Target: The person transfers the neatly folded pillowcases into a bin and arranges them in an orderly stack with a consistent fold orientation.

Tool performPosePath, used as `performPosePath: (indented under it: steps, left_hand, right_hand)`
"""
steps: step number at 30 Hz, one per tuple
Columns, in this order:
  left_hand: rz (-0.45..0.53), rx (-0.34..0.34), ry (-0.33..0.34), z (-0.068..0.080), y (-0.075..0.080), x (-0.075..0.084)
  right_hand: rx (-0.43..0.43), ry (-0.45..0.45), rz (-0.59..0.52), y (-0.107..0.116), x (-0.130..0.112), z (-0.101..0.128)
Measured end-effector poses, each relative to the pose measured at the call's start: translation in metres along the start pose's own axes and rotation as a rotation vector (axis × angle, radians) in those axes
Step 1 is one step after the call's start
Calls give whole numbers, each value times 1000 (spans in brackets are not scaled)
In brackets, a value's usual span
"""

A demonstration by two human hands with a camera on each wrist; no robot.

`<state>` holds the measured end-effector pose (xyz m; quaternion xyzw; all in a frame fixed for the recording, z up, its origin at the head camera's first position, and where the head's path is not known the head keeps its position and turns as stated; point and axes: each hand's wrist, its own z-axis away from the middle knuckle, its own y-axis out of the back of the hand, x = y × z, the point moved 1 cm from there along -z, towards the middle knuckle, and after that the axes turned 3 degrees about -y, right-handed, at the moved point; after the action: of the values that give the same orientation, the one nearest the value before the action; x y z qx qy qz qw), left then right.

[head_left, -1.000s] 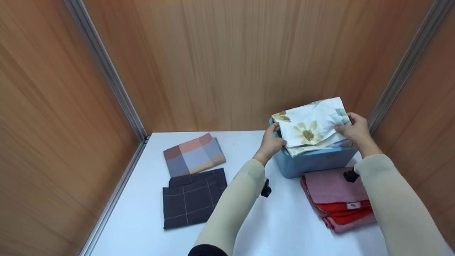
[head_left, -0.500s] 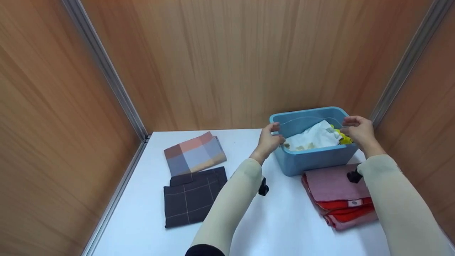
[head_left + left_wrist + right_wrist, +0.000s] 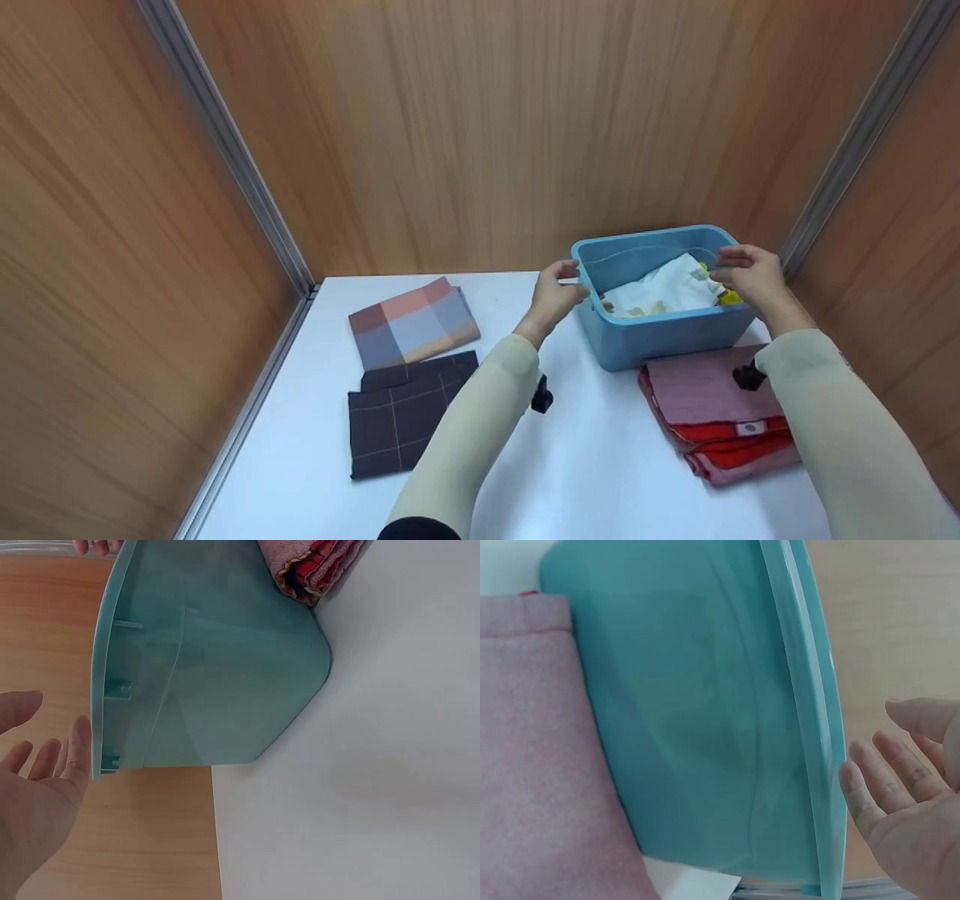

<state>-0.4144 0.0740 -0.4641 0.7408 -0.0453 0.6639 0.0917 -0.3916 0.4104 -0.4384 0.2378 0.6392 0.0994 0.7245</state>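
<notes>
A blue plastic bin (image 3: 660,336) stands at the back right of the white table. Inside it lies a white floral cloth (image 3: 664,287), with a bit of yellow fabric (image 3: 729,297) showing beside it. My left hand (image 3: 553,298) is held just off the bin's left rim, fingers loosely spread and holding nothing. Over the right end of the bin hovers my right hand (image 3: 754,281), also without anything in it. Both wrist views show relaxed fingers close to the rim, the left hand (image 3: 45,795) and the right hand (image 3: 911,787) each near the bin's edge.
In front of the bin lies a folded pink and red cloth (image 3: 712,394), partly behind the right sleeve. On the left are a folded multicoloured checked cloth (image 3: 415,324) and a dark checked cloth (image 3: 394,427). Wooden panels (image 3: 480,135) wall in the table.
Both hands have let go of the folded white floral cloth, which has dropped into the bin. Since then my left hand has drawn back a little to the left, off the rim.
</notes>
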Motion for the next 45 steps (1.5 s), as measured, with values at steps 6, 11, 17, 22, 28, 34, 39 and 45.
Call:
performPosePath:
  steps: [6,11,17,22,28,34,39,45]
  left_hand:
    - [-18,-30,16,4,8,-5]
    - [-37,-39,37,6,16,-8]
    - [-60,-54,52,4,29,-13]
    - [-75,-74,56,5,41,-17]
    - [-98,-88,44,10,54,-20]
    - [-97,-86,31,13,68,-25]
    - [-97,-92,31,17,80,-29]
    - [-107,-94,18,21,93,-32]
  right_hand:
    - [-23,33,21,-4,-5,4]
    - [-31,75,44,-7,-8,9]
    - [-57,125,45,-13,-12,11]
    - [-76,150,34,-21,-16,12]
    - [-92,165,28,-33,-18,15]
    - [-127,182,25,-47,-22,20]
    - [-142,189,50,-56,-26,29]
    - [-157,204,32,-66,-31,36]
